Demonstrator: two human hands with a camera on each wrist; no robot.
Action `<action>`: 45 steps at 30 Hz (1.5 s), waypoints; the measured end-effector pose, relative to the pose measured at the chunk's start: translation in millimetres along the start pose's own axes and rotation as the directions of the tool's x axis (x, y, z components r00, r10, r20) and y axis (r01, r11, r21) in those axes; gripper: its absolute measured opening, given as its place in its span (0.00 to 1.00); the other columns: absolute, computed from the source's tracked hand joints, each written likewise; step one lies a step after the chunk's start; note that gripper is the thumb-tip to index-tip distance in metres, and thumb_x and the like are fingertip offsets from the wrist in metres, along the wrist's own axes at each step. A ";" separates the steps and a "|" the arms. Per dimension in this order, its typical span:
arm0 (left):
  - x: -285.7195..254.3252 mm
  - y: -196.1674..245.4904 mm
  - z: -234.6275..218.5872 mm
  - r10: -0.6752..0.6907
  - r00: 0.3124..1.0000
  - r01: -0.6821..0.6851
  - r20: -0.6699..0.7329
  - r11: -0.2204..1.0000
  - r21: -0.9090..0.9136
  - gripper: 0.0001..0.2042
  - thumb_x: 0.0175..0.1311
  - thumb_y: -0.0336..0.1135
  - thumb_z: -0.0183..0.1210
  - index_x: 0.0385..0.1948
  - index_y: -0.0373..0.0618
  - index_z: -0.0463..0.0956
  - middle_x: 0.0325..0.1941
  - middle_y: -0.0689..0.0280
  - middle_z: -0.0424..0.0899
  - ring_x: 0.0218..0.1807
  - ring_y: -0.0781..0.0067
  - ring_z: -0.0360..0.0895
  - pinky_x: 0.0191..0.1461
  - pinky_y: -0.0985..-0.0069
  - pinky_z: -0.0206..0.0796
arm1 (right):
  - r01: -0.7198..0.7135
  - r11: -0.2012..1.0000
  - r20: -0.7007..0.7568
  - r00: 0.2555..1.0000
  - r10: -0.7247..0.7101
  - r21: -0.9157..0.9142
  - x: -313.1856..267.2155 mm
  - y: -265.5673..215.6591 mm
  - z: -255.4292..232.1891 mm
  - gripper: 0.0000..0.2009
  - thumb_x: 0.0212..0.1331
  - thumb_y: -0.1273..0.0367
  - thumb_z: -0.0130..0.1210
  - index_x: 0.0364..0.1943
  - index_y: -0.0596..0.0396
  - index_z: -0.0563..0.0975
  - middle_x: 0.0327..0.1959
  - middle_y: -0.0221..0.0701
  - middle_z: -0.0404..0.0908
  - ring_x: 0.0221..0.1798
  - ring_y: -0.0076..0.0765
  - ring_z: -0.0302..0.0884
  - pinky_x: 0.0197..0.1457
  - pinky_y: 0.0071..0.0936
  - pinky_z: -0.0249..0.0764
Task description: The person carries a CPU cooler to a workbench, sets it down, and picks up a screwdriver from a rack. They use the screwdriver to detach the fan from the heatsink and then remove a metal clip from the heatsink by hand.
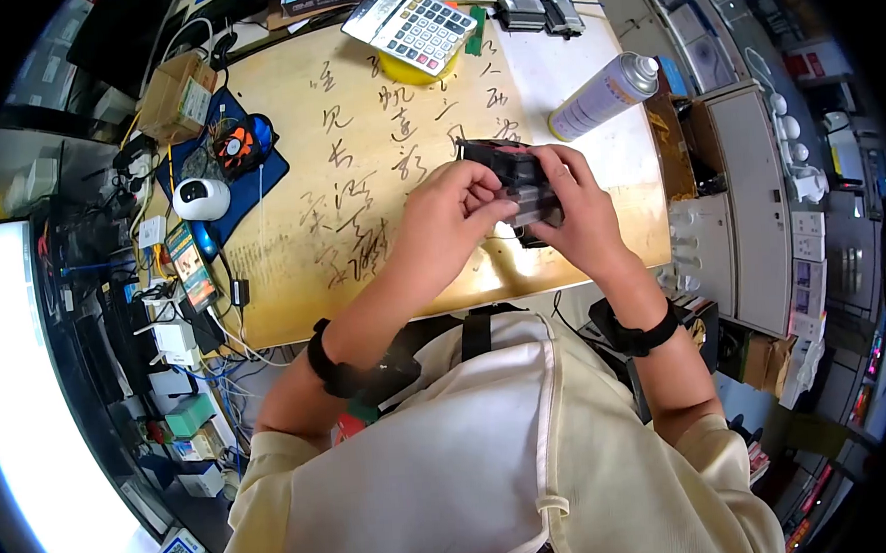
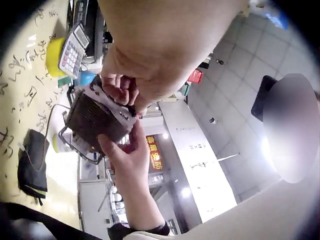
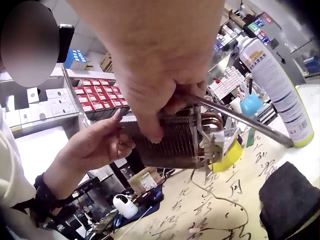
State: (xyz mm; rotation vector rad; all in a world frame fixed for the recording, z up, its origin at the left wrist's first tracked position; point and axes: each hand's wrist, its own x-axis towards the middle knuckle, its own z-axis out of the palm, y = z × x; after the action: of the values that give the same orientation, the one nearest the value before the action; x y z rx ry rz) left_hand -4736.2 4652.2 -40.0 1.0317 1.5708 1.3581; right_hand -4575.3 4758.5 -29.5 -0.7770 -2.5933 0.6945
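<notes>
Though in two hands (image 1: 452, 219) (image 1: 585, 214), just one heatsink (image 3: 176, 145), one spray can (image 1: 599, 100) nearby.

White glare floods the head view's left side; light glints off the table (image 1: 289, 297); all 3 views curve, with dark corners.

Dark finned heatsink (image 3: 175, 147) above desk (image 1: 273, 100)

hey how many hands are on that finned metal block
2: the left hand holds the finned block at its left in the head view, the right hand at its right. No others show.
</notes>
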 end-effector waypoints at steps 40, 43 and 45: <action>2.7 -73.8 -4.8 -0.378 0.914 0.406 0.149 0.830 -0.382 0.08 0.61 0.31 0.60 0.36 0.37 0.73 0.28 0.67 0.78 0.30 0.81 0.74 0.34 0.84 0.65 | -0.058 0.975 0.193 0.976 0.101 -0.217 -3.7 5.1 51.9 0.37 0.35 0.72 0.67 0.57 0.56 0.64 0.47 0.42 0.68 0.34 0.49 0.78 0.34 0.38 0.77; 3.0 -74.5 -2.8 -0.394 0.913 0.403 0.102 0.840 -0.364 0.08 0.61 0.30 0.60 0.36 0.36 0.73 0.27 0.67 0.78 0.30 0.80 0.74 0.34 0.83 0.66 | -0.053 0.976 0.219 0.970 0.100 -0.213 -3.1 1.7 52.3 0.38 0.35 0.73 0.67 0.58 0.56 0.64 0.47 0.42 0.68 0.34 0.49 0.78 0.34 0.38 0.77; 2.6 -77.2 -3.0 -0.389 0.916 0.400 0.101 0.851 -0.340 0.06 0.62 0.30 0.59 0.34 0.38 0.74 0.25 0.69 0.77 0.28 0.81 0.72 0.33 0.84 0.64 | -0.039 0.977 0.236 0.968 0.089 -0.208 -3.8 0.8 52.9 0.37 0.35 0.73 0.67 0.57 0.56 0.64 0.47 0.42 0.68 0.34 0.49 0.78 0.34 0.38 0.77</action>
State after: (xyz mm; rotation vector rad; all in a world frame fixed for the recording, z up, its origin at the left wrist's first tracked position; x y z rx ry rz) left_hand -4745.9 4646.6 -116.5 0.4703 1.3544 1.2641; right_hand -4595.8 4738.3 -74.1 -0.8900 -2.9088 0.5828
